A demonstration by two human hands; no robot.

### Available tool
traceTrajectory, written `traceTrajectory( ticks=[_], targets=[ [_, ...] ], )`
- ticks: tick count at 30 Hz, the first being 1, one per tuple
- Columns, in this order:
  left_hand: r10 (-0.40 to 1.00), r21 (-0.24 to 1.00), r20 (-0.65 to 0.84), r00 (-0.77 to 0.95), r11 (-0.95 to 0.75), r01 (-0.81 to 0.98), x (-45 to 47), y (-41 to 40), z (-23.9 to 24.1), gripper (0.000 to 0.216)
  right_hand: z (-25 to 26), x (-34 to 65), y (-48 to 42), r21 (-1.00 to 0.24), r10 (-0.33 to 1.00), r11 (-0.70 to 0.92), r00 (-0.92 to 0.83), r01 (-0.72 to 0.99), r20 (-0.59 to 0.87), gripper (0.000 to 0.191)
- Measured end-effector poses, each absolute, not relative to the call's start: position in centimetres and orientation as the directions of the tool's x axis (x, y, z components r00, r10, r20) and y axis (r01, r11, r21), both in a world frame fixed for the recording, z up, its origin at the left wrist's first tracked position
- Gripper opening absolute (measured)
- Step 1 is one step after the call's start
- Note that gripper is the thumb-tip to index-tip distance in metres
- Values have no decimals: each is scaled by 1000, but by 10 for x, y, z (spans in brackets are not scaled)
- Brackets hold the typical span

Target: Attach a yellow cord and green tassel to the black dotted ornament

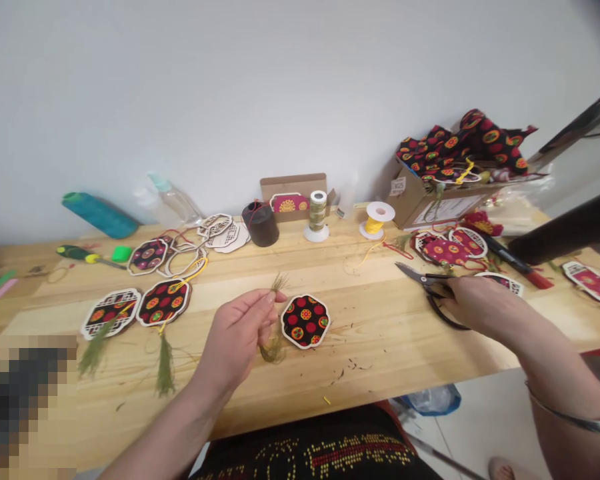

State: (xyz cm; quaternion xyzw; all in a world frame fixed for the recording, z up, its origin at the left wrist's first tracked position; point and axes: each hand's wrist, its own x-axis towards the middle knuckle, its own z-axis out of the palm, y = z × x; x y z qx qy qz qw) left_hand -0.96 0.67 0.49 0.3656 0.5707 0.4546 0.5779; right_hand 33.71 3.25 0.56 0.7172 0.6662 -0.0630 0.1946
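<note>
My left hand (240, 333) is closed in a pinch on a small bundle of olive-green threads (275, 347), held just above the wooden table (370, 347). Right beside it lies a patterned fabric ornament (305, 321) with a pale wooden rim. My right hand (473, 303) rests on the table farther right, fingers curled round the handles of black scissors (423, 275), whose blades point left and lie on the wood.
Finished ornaments with green tassels (163, 303) lie at the left, thread spools (317, 215) and a yellow spool (377, 219) stand at the back, and a cardboard box of patterned fabric (447, 180) sits at the right. A screwdriver (83, 255) and teal cone (99, 215) are far left.
</note>
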Motion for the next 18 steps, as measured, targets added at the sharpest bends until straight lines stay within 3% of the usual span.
traceTrajectory(
  ticks=[3,5,8,13,16,18],
  targets=[
    [943,937,-327,-68,313,-157,-8,8,7,21,8,322,37,250,981,-27,74,968,-180,23],
    [941,933,-332,-69,317,-169,-7,8,8,21,7,308,45,189,991,131,-125,973,-43,21],
    [939,932,-337,-73,322,-164,-6,6,9,22,0,289,59,183,945,322,-327,929,-2,21],
    [942,935,-329,-73,314,-167,-7,5,8,22,-11,278,79,200,922,384,-386,901,-35,22],
    [946,940,-316,-76,302,-161,-9,6,7,21,-12,280,83,30,907,421,-421,907,16,21],
    [949,943,-306,-76,292,-158,-9,7,7,21,-6,278,83,-243,906,420,-417,874,69,18]
  ],
)
